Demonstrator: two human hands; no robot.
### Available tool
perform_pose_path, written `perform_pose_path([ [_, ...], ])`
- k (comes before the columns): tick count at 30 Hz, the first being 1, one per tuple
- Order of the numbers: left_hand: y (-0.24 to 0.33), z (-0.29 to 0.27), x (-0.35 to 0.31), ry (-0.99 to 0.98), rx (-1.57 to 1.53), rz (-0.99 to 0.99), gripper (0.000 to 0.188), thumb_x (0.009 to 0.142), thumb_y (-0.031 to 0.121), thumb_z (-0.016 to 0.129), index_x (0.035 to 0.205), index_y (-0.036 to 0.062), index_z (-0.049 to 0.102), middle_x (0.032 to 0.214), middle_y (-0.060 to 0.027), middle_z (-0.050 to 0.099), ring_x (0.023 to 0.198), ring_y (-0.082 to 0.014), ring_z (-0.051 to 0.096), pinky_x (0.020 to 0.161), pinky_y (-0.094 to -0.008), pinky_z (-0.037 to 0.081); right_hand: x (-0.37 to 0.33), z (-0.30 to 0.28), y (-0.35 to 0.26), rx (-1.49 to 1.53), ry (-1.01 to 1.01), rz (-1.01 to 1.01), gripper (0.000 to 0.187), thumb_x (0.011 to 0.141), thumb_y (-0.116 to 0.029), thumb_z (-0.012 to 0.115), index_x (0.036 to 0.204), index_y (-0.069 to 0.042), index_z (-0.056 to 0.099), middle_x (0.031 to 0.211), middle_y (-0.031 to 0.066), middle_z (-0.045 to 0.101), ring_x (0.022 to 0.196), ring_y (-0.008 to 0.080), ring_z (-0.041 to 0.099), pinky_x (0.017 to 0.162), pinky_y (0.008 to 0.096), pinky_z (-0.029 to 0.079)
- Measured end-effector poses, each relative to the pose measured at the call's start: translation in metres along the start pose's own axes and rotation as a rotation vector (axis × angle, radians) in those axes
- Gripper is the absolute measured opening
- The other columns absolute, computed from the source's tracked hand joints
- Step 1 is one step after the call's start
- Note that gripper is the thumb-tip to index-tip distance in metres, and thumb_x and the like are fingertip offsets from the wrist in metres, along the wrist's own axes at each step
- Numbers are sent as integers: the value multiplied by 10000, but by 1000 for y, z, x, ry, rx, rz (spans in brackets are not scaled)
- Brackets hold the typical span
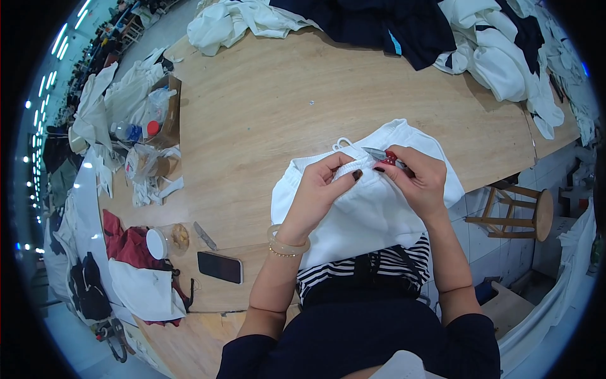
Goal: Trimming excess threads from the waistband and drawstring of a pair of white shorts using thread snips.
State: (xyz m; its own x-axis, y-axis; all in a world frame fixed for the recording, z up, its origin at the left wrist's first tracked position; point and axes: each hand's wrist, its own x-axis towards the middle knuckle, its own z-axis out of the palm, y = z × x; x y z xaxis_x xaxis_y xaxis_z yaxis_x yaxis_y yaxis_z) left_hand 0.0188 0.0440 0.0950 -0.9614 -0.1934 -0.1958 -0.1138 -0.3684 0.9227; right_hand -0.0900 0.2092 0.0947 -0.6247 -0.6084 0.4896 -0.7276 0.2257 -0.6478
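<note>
A white garment with a gathered elastic waistband lies bunched across the near edge of the table and toward my lap. From the waistband's far side a white drawstring loop sticks up. My left hand pinches the waistband between thumb and fingers. Wrapped in my right hand is a pair of red-handled thread snips, its metal blades pointing left over the waistband, close to my left fingertips. The right thumb also presses against the white fabric. Whether a thread sits between the blades is too small to tell.
Left on the table are a black phone, a clear jar with a white lid, a grey blade-like tool and a cardboard box holding bottles. Dark and white garments are heaped at the far edge. A wooden stool stands right.
</note>
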Motion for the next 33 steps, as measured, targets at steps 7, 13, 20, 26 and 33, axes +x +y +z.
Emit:
perform_pose_path([
  [7, -11, -6, 0, 23, 20, -16, 136, 883, 63, 572, 983, -19, 617, 889, 29, 600, 818, -22, 512, 742, -168, 396, 17, -7, -6, 562, 292, 376, 250, 821, -35, 682, 1046, 49, 611, 896, 41, 620, 782, 78, 550, 711, 194, 448],
  [13, -17, -8, 0, 72, -139, -41, 186, 931, 104, 528, 1027, -22, 626, 928, 31, 606, 854, -28, 507, 786, -179, 391, 13, 13, -17, 319, -204, 315, 236, 791, 1, 661, 1021, 2, 610, 818, 22, 607, 751, 99, 561, 686, 241, 463],
  [20, -15, -6, -2, 130, -174, -46, 194, 944, 106, 527, 1048, -32, 614, 942, 16, 630, 835, -22, 541, 752, -170, 421, 24, 19, 13, 561, 455, 419, 135, 830, -95, 675, 865, 18, 611, 680, 85, 561, 630, 131, 555, 601, 241, 445],
  [26, -26, -14, 2, 150, 12, 18, 194, 957, 129, 525, 1029, -19, 627, 923, 32, 624, 821, -9, 509, 712, -158, 394, 7, 31, -9, 137, -286, 274, 141, 824, -106, 667, 898, 0, 611, 730, 119, 611, 630, 198, 590, 609, 310, 468],
  [33, -23, -9, 3, 208, 11, -2, 322, 1001, 262, 462, 978, -12, 628, 892, 20, 621, 800, -31, 520, 717, -190, 412, 24, 11, 27, 744, 178, 611, 139, 898, -107, 614, 943, 24, 614, 670, -36, 469, 611, 52, 405, 557, 201, 376],
])
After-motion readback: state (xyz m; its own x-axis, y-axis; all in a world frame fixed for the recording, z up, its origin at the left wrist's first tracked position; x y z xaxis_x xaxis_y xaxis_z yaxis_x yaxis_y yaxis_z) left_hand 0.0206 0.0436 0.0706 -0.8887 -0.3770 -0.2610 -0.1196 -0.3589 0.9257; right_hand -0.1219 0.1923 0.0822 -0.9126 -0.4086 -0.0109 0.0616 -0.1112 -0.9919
